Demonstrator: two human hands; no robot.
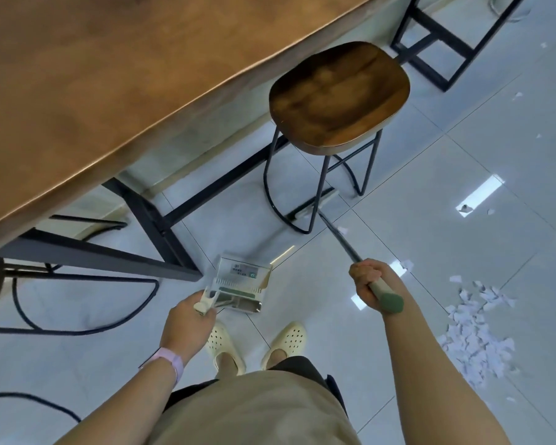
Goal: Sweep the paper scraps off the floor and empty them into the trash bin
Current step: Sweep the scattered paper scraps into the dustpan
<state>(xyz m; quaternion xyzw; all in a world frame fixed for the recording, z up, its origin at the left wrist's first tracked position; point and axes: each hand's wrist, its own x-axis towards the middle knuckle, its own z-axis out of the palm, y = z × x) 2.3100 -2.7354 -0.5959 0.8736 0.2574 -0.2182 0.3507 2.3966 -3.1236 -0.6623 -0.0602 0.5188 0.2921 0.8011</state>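
Note:
My right hand grips the green-capped handle of a broom. Its pale head lies on the floor under a wooden stool, between the stool's black legs. My left hand holds the cream handle of a grey dustpan, which hangs upright just above the tiles in front of my feet. A pile of white paper scraps lies on the floor to my right. Single scraps are scattered farther out. No trash bin is in view.
A long wooden table on a black metal frame fills the upper left. A second stool's legs stand at the top right, another stool's ring base at the left. Glossy white tiles stretch to the right.

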